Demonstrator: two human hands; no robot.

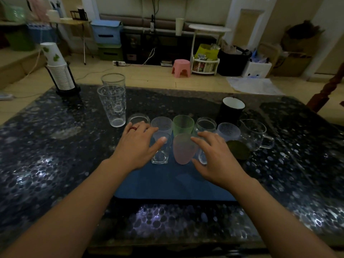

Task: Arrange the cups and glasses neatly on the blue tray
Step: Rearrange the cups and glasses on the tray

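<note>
A blue tray point(173, 183) lies on the dark table in front of me. Along its far side stand a small clear glass point(138, 118), a frosted cup point(161, 124), a green cup point(183, 124), a clear jar point(206, 124) and a bluish frosted cup point(228, 131). Nearer are a square clear glass point(160, 155), a pink frosted cup point(183, 150) and a dark green cup point(238, 150). My left hand point(138, 146) reaches over the square glass with its fingers straight. My right hand point(216, 157) is spread over another clear glass point(202, 158), thumb and forefinger either side of it.
Two tall clear glasses point(114, 107) stand at the back left of the tray. A glass pitcher point(254, 134) and a black mug point(231, 110) are at the right. A rack of paper cups point(59, 71) occupies the table's far left corner. A wooden chair point(327, 90) is at the right.
</note>
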